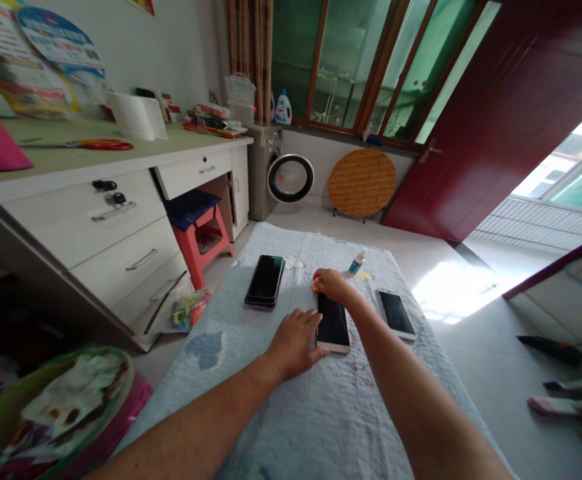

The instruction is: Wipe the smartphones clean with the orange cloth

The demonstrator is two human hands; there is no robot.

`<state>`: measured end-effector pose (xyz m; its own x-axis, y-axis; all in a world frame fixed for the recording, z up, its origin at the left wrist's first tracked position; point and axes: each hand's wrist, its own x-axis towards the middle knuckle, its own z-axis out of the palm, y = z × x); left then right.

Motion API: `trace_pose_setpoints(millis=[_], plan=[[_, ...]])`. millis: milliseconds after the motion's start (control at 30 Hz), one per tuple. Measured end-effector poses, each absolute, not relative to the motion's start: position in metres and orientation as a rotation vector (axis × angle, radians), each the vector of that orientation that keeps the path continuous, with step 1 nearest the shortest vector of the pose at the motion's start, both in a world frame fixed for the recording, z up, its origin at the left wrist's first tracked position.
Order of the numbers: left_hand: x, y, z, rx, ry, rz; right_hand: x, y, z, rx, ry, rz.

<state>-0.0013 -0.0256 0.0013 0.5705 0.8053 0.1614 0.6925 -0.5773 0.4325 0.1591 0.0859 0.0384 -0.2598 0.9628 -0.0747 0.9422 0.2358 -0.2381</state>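
Observation:
A smartphone [333, 327] with a dark screen and a light frame lies face up on the cloth-covered table. My left hand [293, 341] grips its left side, fingers on the edge and thumb by the lower corner. At the phone's top end, my right hand [335, 285] is closed around a small orange cloth or sponge [316, 285], mostly hidden by the fingers. To the left lies a black phone [265, 279], which seems to rest on another dark one. A white-framed phone [395, 313] is on the right. Beyond my right hand, a small spray bottle [357, 263] lies tilted.
A light blue quilted cloth [285, 240] covers the table. Along the left stand a desk [135, 233], a red stool [203, 240] and a waste bin [125, 393]. Further back are a washing machine [261, 180] with its door open and a round wooden tabletop [362, 182].

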Motion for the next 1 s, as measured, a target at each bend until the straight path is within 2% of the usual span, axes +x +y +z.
trace_pose_setpoints(millis=[333,700,833,1000], plan=[[0.005,-0.025,-0.012,2.213,1.315,0.831,0.145,0.066,0.041,-1.694,-2.612,0.309],[0.005,-0.026,-0.017,2.181,1.331,0.862,0.146,0.014,0.040,-1.517,-2.617,0.398],[0.006,-0.027,-0.015,2.207,1.340,0.858,0.144,-0.004,0.042,-1.494,-2.561,0.545],[0.006,-0.026,-0.017,2.202,1.356,0.852,0.154,-0.012,0.051,-1.420,-2.412,1.006]])
